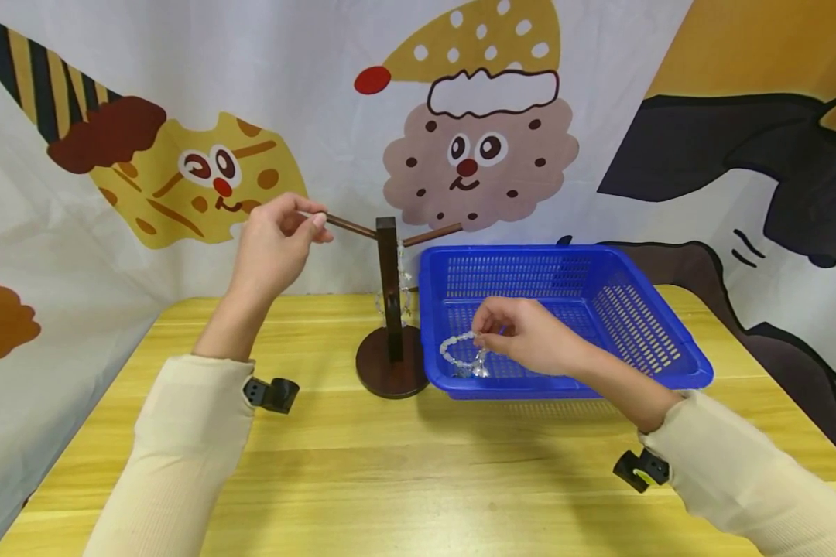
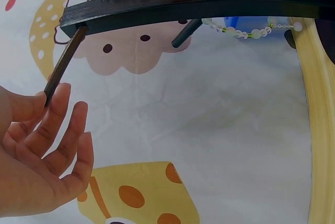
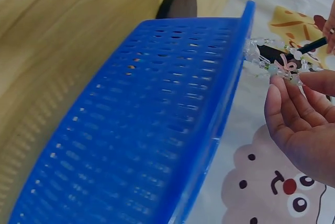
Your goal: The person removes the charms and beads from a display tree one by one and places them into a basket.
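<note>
My left hand (image 1: 276,241) pinches the tip of the upper left peg (image 2: 64,69) of a dark wooden jewelry stand (image 1: 388,286) between thumb and index finger; its other fingers fan out loosely. Over the near left part of the blue basket (image 1: 435,371), my right hand (image 1: 522,334) pinches a beaded bracelet (image 1: 453,357) of pale, clear beads. A charm hangs from its lower side, and a small pink bow (image 3: 286,64) shows near my fingertips in the right wrist view. More beaded bracelets (image 1: 406,298) hang on the stand's right side, partly hidden behind the post.
The stand's round base (image 1: 383,379) stands on the wooden table (image 1: 362,472), close beside the basket's left wall. Another peg (image 1: 435,234) slants up to the right above the basket's corner. Behind the table hangs a white cloth (image 1: 334,100) with cartoon prints.
</note>
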`<action>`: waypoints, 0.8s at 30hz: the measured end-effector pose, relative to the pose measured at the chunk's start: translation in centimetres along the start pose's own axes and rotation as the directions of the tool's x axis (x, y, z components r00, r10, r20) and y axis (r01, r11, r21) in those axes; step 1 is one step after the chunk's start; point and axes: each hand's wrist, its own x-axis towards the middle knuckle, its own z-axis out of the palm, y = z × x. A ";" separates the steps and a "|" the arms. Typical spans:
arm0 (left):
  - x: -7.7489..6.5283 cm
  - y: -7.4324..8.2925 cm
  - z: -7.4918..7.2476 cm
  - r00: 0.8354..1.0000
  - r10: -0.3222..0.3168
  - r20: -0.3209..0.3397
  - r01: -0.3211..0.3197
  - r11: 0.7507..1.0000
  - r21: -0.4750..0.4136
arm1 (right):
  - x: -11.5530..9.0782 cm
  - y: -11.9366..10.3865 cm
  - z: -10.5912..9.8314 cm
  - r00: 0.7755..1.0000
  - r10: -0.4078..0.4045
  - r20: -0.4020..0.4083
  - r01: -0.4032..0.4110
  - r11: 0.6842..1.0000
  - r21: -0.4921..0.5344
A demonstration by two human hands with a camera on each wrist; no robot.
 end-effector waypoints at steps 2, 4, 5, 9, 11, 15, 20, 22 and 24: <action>0.0 0.0 0.0 1.000 0.002 0.000 -0.002 1.000 0.000 | -0.2 0.3 0.2 1.000 0.001 0.001 -0.001 1.000 0.001; 0.0 0.0 0.0 1.000 0.002 0.000 -0.002 1.000 0.000 | -0.3 0.6 0.4 1.000 0.000 0.001 0.000 1.000 -0.002; 0.0 0.0 0.0 1.000 0.002 0.000 -0.002 1.000 0.000 | -0.4 0.8 0.5 1.000 0.000 0.001 0.000 1.000 -0.005; 0.0 0.0 0.0 1.000 0.000 0.000 0.000 1.000 -0.003 | -0.6 1.3 0.8 1.000 0.008 0.000 -0.008 1.000 -0.016; 0.0 0.0 0.0 1.000 0.002 -0.001 -0.002 1.000 -0.003 | -0.7 1.5 0.9 1.000 0.011 -0.001 -0.011 1.000 -0.021; 0.0 0.0 0.0 1.000 0.008 -0.007 -0.008 1.000 0.001 | -0.7 1.7 1.1 1.000 0.010 0.000 -0.010 1.000 -0.027; -0.1 0.0 0.0 1.000 0.009 -0.007 -0.009 1.000 0.000 | -0.8 2.0 1.1 1.000 0.015 0.025 -0.015 1.000 -0.014; -0.1 0.0 0.0 1.000 0.009 -0.006 -0.009 1.000 -0.001 | -0.9 2.1 1.1 0.999 0.017 0.036 -0.017 1.000 -0.012; 0.0 -0.1 0.0 1.000 0.013 -0.007 -0.013 1.000 -0.001 | -0.9 2.2 1.0 0.999 0.016 0.038 -0.016 1.000 -0.019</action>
